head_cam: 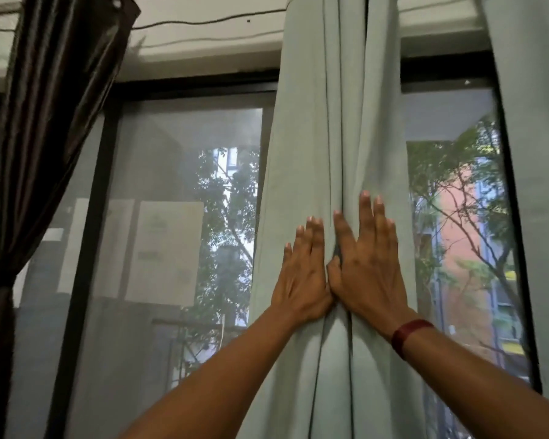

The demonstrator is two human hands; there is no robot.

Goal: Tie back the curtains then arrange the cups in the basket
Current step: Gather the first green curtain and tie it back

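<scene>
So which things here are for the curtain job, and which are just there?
For the job: green curtain, with left hand and right hand flat on it; brown curtain, already tied back; second green curtain at the right edge.
Just there: window, trees outside, cable above, red wristband.

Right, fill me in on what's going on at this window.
A person presses both hands flat against the gathered pale green curtain, the left hand right beside the right hand, fingers straight and pointing up. Nothing shows that curtain tied back yet. The dark brown curtain on the left is already cinched low down. Another pale green panel hangs loose at the right edge.
</scene>
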